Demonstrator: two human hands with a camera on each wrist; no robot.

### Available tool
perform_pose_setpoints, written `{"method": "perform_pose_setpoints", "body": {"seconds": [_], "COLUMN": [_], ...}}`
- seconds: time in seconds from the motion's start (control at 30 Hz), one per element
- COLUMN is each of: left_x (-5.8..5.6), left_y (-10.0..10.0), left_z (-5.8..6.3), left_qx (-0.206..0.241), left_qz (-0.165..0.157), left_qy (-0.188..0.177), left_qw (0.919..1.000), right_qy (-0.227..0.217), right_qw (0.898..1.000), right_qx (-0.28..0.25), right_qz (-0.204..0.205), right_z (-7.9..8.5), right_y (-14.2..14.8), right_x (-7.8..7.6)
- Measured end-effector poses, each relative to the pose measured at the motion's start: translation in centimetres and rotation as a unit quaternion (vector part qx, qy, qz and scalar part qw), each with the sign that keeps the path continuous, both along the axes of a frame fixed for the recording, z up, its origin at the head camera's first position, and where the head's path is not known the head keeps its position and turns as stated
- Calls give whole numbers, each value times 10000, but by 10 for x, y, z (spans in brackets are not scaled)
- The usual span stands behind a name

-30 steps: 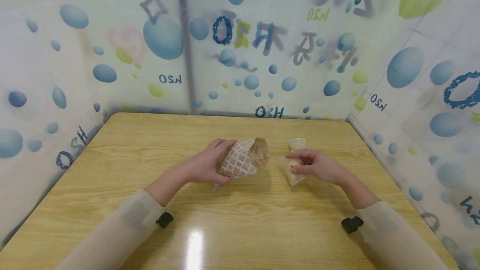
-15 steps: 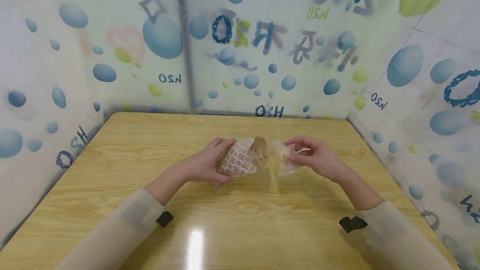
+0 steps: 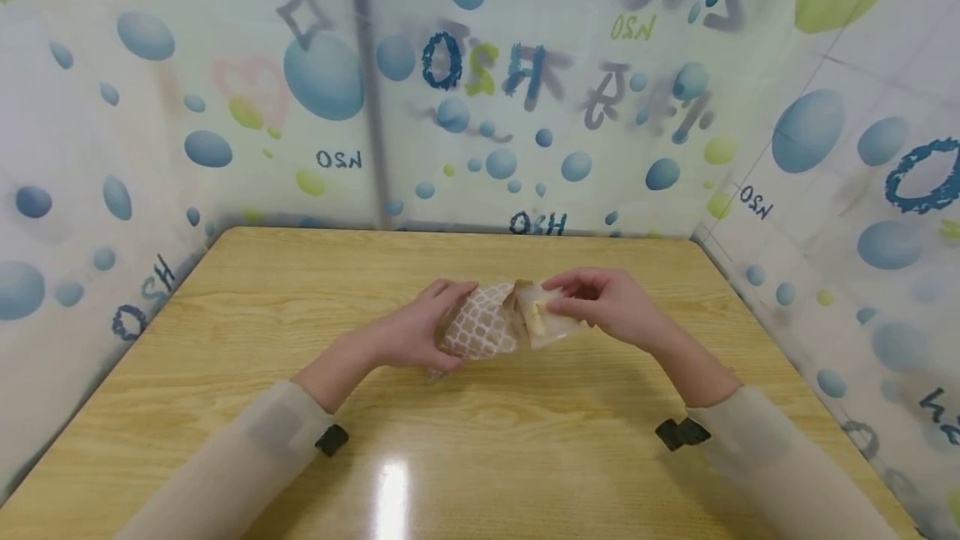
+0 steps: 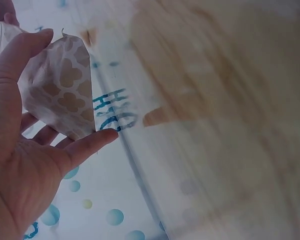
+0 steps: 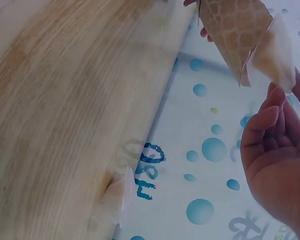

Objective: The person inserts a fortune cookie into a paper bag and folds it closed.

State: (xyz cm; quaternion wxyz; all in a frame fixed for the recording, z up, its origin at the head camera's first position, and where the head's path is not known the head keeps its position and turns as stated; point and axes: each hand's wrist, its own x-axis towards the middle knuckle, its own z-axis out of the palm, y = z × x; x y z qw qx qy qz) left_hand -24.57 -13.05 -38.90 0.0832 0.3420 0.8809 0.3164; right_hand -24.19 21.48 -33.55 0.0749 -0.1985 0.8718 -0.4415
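Gripping the bag (image 3: 483,322) from its closed end, the left hand (image 3: 412,332) has its thumb on the near side and fingers round the far side, so the left grip is closed on it. The bag is brown paper with a white lattice print; it lies slantwise near the middle of the worktop (image 3: 510,448), its mouth towards the right hand (image 3: 618,307). Whether its underside touches the wood cannot be told.

The right grip is also closed: thumb and fingertips pinch a small clear packet (image 3: 538,315) with something pale yellow in it. The packet is right at the bag's mouth, its left edge overlapping the brown paper rim; whether any of it is inside cannot be made out. In the right wrist view the packet sits against the bag's open edge, above the curled fingers.

That same view shows a second packet (image 5: 118,197), pale and partly clear, on the worktop near the far edge, well apart from the bag.

Both arms wear light sleeves (image 3: 232,457), each with a black strap (image 3: 332,440) near the cuff. Behind the worktop stands a pale wall (image 3: 480,148) printed with blue and green drops and reversed H2O lettering. A bright reflection shows on the wood at the near side.
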Motion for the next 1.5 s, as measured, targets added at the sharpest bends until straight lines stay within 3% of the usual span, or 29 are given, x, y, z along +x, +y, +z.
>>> {"method": "perform_pose_setpoints", "body": {"seconds": [0.2, 0.57, 0.8, 1.0, 1.3, 1.5], "left_x": [0, 1, 0, 1, 2, 3], "left_y": [2, 2, 2, 4, 8, 6], "left_z": [0, 2, -1, -1, 0, 2], "left_qx": [21, -45, 32, 68, 161, 204], "left_qz": [-63, -17, -8, 4, 19, 131], "left_qy": [32, 88, 62, -26, -100, -200], "left_qw": [10000, 10000, 10000, 10000, 9998, 9995], "right_qy": [338, 350, 611, 805, 896, 1018], "right_qw": [9994, 9991, 9975, 9962, 9959, 9948], "right_qx": [113, 214, 339, 270, 142, -46], "right_qz": [-1, -93, -122, -196, 14, 37], "right_z": [0, 2, -2, -11, -18, -21], "right_y": [-5, -14, -16, -22, -37, -23], "right_x": [-3, -3, -2, -2, 1, 0]}}
